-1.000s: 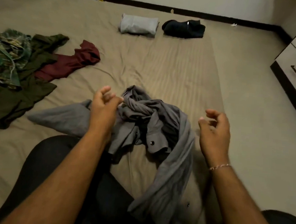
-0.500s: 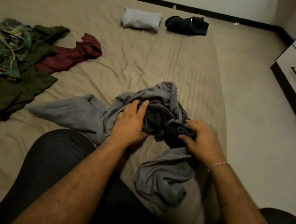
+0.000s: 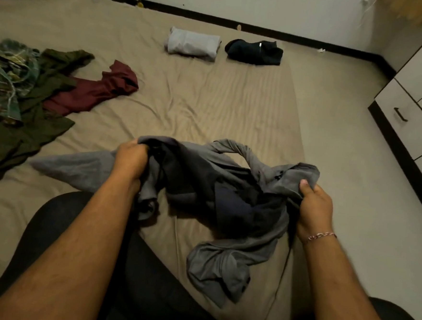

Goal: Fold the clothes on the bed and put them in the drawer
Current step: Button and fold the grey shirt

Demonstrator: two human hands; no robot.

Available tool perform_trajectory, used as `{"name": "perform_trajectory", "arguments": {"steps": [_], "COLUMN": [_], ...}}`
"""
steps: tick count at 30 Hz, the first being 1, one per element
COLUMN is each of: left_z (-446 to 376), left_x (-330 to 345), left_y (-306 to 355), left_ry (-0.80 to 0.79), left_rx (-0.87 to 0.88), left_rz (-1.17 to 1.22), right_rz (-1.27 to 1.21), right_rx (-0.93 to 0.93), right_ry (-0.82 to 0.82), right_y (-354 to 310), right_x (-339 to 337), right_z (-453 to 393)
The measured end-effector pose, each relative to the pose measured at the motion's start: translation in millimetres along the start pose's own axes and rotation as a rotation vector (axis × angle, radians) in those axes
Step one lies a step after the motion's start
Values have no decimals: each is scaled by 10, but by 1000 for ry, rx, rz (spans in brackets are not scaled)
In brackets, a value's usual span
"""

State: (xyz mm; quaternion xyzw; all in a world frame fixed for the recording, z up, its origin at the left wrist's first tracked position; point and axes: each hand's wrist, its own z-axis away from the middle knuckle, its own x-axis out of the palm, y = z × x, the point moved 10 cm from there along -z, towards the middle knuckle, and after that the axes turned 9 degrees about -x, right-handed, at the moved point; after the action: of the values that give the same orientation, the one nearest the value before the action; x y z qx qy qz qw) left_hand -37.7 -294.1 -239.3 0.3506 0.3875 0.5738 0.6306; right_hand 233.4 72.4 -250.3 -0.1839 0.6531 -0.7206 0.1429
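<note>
Room: pale walls with a dark skirting board are running behind the bed, and a pale floor is lying to my right.
Bed (image 3: 208, 104): its tan sheet is wrinkling across most of the view, and I am sitting at its near edge with my dark-trousered legs in front of me.
Drawer unit (image 3: 412, 116): white fronts on a dark base are standing along the right wall, one drawer showing a dark handle (image 3: 400, 114).
Unfolded pile: an olive garment (image 3: 32, 127), a patterned green garment (image 3: 6, 78) and a maroon garment (image 3: 95, 91) are lying overlapped at the left of the bed.
Grey shirt (image 3: 228, 176): it is hanging crumpled between my hands just above the sheet in front of my legs, one sleeve trailing left on the bed and its lower part drooping toward me.
Folded pieces: a light grey folded garment (image 3: 192, 43) and a dark folded garment (image 3: 255, 51) are sitting side by side near the far edge.
Left hand (image 3: 130, 158): I am clenching a bunch of the grey shirt's cloth in my curled fingers.
Right hand (image 3: 314, 209): I am pinching the shirt's other edge under my thumb, fingers curling beneath; a thread bracelet (image 3: 322, 236) is sitting on this wrist.
</note>
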Motion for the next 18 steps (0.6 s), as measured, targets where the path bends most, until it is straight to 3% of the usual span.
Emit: {"name": "perform_trajectory", "arguments": {"steps": [3, 6, 7, 9, 11, 12, 14, 16, 18], "left_z": [-44, 422, 698, 1203, 1660, 1711, 1583, 1451, 1357], "left_x": [-202, -314, -160, 389, 992, 1179, 1343, 1392, 1344], "left_y": [8, 485, 626, 622, 158, -175, -634, -617, -401], "left_ry": [83, 263, 203, -218, -604, -664, -589, -525, -484], "left_rx": [-52, 445, 654, 871, 950, 989, 1019, 982, 906], "left_rz": [179, -90, -167, -291, -761, -1080, -1501, -1480, -1194], "right_rz": [56, 22, -116, -417, -523, -473, -161, 271, 586], "right_rx": [-38, -9, 54, 123, 106, 84, -31, -321, -609], "right_ry": [68, 131, 133, 70, -63, -107, -193, -348, -661], "right_y": [-113, -127, -88, -110, -158, -140, -125, -279, -333], "right_x": [-127, -255, -228, -61, 124, 180, 259, 419, 744], "right_z": [-22, -48, -22, 43, 58, 56, 113, 226, 487]}}
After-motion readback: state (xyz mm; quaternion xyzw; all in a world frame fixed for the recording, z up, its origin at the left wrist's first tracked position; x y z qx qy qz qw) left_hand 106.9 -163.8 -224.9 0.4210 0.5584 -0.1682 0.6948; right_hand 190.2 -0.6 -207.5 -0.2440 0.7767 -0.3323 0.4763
